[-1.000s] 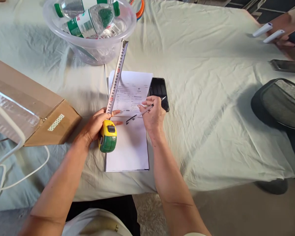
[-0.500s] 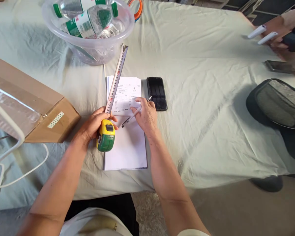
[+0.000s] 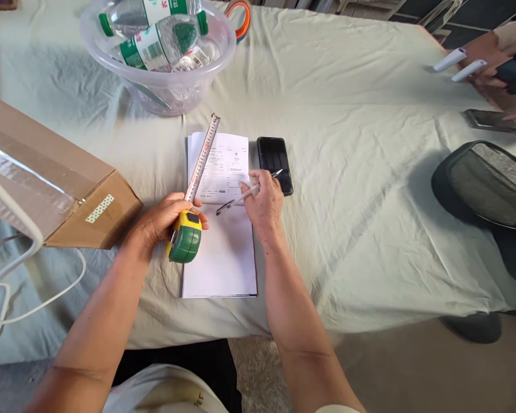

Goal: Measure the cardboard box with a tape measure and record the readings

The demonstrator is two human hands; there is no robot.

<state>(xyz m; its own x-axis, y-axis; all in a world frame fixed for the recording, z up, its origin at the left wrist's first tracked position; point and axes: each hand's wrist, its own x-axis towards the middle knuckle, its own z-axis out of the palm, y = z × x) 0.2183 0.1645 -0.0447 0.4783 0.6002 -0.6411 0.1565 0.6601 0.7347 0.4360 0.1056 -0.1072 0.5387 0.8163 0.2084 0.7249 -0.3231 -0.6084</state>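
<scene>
My left hand [image 3: 165,218] is closed round a yellow and green tape measure [image 3: 184,236] at the left edge of a white printed form [image 3: 221,229]. Its blade [image 3: 203,158] sticks out, slanting up and away across the form's left side. My right hand [image 3: 264,201] pinches a slim pen [image 3: 245,196] over the middle of the form, the pen lying nearly flat with its dark tip to the left. A black phone [image 3: 275,163] lies face up just right of the form, close to my right fingers.
A clear plastic bowl [image 3: 163,86] with water bottles [image 3: 159,40] stands at the back. A taped cardboard box [image 3: 47,178] and white cables [image 3: 26,287] are at left. A black mesh chair back [image 3: 485,183] is at right. Another person's hand [image 3: 494,63] with white markers and a phone [image 3: 490,119] is far right.
The tape blade has drawn back into the case and is much shorter. My right hand with the pen has shifted slightly on the form. The form's loose top sheet has settled flat.
</scene>
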